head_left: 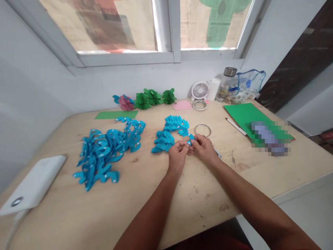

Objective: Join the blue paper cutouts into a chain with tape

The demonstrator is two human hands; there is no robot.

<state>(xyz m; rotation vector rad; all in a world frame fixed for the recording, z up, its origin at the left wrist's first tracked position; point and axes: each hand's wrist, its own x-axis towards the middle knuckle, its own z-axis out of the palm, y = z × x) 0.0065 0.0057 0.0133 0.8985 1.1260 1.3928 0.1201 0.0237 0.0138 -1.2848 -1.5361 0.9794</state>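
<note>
Together at center of frame: left hand (pixel 178 152) and right hand (pixel 203 147), fingertips pinching a blue paper piece (pixel 190 139); larger blue paper heap (pixel 104 147) at left.

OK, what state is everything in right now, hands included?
Left hand: pinching blue paper piece
Right hand: pinching same piece
Left blue pile: loosely heaped
Green paper shapes: fanned out
Bottle: upright, capped
Fan: upright; cannot tell if running
White device: lying flat, cable attached
Green sheet: flat, partly hidden by blur
</note>
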